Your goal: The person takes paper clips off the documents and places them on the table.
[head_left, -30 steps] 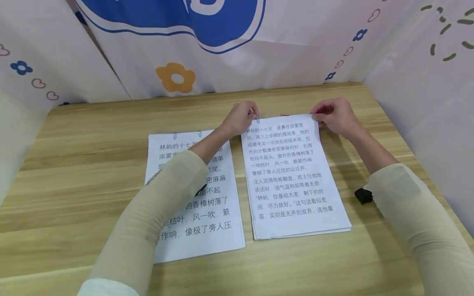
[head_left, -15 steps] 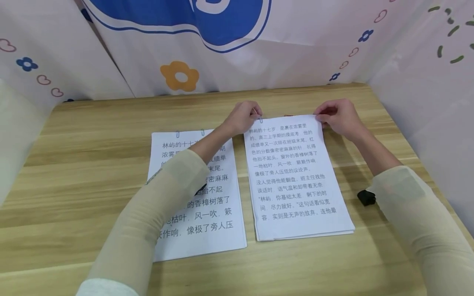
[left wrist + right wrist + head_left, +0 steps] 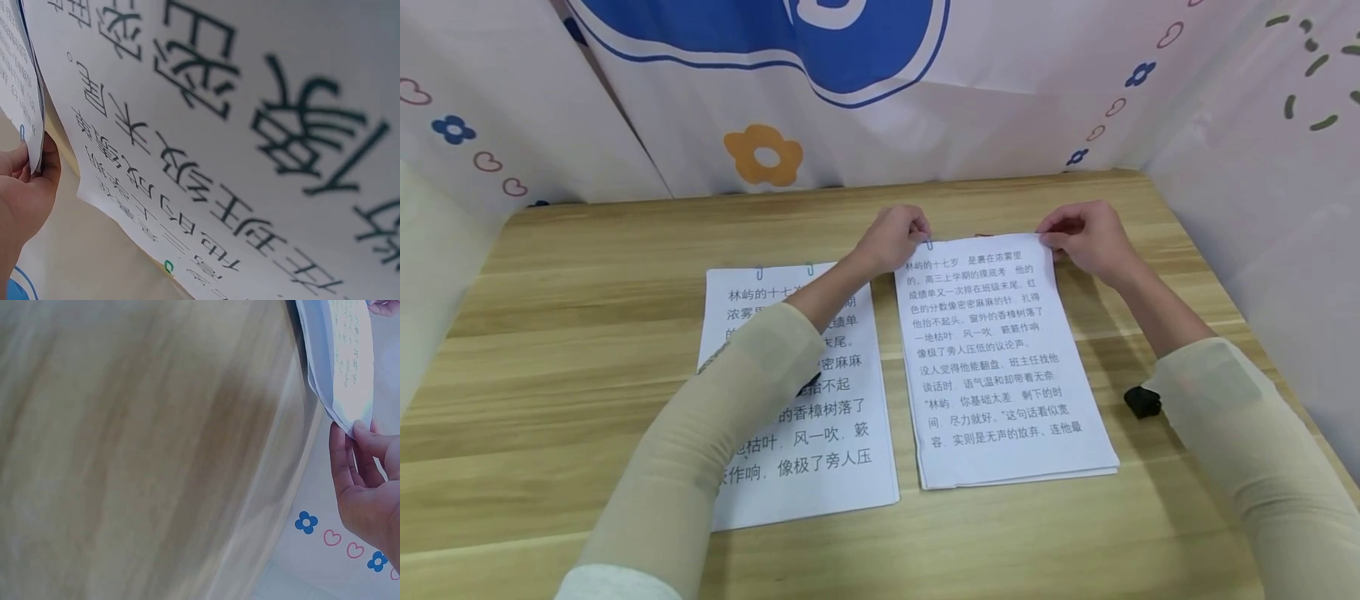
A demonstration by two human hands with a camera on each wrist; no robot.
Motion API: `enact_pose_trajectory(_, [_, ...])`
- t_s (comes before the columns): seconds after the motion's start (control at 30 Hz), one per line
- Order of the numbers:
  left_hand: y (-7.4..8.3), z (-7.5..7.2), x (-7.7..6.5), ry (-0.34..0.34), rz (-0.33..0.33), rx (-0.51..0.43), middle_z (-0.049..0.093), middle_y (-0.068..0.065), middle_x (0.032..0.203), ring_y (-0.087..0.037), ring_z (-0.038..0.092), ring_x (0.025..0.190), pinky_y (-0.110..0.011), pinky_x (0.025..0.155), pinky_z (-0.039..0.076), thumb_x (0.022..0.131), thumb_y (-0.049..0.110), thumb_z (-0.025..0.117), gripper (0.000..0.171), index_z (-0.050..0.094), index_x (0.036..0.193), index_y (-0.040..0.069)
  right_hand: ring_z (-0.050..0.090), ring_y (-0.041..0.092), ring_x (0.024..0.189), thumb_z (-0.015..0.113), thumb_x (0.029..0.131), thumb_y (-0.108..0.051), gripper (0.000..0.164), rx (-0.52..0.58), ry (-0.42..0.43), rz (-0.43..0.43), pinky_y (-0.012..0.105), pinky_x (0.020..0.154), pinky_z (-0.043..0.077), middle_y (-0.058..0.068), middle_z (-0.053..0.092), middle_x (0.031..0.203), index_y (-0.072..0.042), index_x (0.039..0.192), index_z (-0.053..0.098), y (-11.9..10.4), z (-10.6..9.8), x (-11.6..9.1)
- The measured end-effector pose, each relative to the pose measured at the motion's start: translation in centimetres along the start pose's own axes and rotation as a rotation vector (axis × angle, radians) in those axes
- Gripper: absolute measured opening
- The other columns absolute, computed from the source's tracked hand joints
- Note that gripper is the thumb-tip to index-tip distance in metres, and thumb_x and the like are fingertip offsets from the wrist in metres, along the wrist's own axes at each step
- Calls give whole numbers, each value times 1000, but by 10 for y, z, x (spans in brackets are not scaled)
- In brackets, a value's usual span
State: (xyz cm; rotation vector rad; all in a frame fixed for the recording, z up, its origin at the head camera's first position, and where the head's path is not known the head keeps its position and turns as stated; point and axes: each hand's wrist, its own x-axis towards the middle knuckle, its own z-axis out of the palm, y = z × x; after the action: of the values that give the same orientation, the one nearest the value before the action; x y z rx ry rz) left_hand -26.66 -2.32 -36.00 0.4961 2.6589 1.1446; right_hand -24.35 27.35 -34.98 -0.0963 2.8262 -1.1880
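A stack of printed paper sheets lies on the right, its far edge raised between my hands. My left hand pinches the far left corner beside a blue paper clip; the left wrist view shows thumb and fingers on either side of the sheets. At the far right corner, my right hand pinches the stack, with the thumb on the printed face in the right wrist view. A red paper clip peeks out behind the top edge between the hands.
A second printed stack lies to the left, partly under my left forearm. A blue clip and a green clip sit on its far edge. Behind the wooden table hangs a patterned white cloth.
Both hands keep their pinch on the right stack's far corners. The whole scene has shifted slightly to the right in view, and the stacks keep their places on the table.
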Motion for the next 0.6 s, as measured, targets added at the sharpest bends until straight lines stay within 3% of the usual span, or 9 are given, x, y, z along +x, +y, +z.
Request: enact_pose_trajectory(0.6, [1,2,0,49,-17,-20,66,-12,109,-22,63,101,-28,91,54,107,3,54,15,67,113,0,64,30,97,62,101,1,20,3,-7,2,20,74,58,23,64,120,6,120,68,0,0,0])
